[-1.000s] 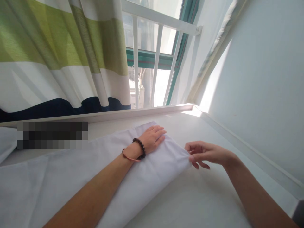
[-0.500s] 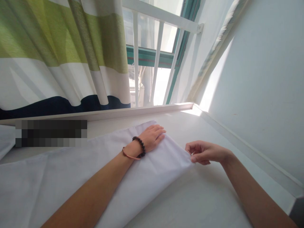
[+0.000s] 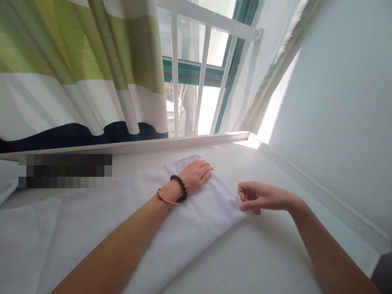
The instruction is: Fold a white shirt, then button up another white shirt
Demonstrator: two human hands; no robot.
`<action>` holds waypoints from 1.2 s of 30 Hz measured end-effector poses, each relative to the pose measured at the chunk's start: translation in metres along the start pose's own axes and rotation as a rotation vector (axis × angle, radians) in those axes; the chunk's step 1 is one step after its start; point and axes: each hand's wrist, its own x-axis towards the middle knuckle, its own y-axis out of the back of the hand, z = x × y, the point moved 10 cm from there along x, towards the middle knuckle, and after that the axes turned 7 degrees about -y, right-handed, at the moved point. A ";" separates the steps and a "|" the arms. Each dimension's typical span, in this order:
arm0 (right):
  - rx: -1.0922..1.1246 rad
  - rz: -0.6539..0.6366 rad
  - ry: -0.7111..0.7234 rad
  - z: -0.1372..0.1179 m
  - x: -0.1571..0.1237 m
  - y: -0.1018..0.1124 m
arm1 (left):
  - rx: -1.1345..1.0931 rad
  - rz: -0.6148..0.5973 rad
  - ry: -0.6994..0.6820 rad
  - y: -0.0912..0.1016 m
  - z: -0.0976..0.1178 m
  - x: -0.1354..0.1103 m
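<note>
- A room in what looks like a home, lit by daylight through a window point(image 3: 217, 45)
- A long curtain point(image 3: 137, 49) in broad bands of green and cream hangs on the left, a domestic furnishing
- A white railing point(image 3: 211, 18) runs across the window, with a teal frame point(image 3: 188, 72) behind the bars
- More fabric point(image 3: 275, 63) (patterned, as far as the glare lets one tell) hangs near a plain pale wall point(image 3: 343, 114)
- A white, low-rimmed surface point(image 3: 241, 253) reaches to the window and wall
</note>
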 end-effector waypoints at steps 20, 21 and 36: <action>-0.348 0.015 0.072 -0.018 -0.010 -0.009 | 0.019 -0.028 0.000 -0.002 0.000 0.002; -0.342 0.014 0.053 -0.017 -0.011 -0.008 | 0.021 -0.034 0.003 -0.002 0.000 0.002; -0.176 -0.114 -0.150 0.021 -0.004 -0.005 | 0.094 -0.146 0.095 -0.013 -0.009 -0.005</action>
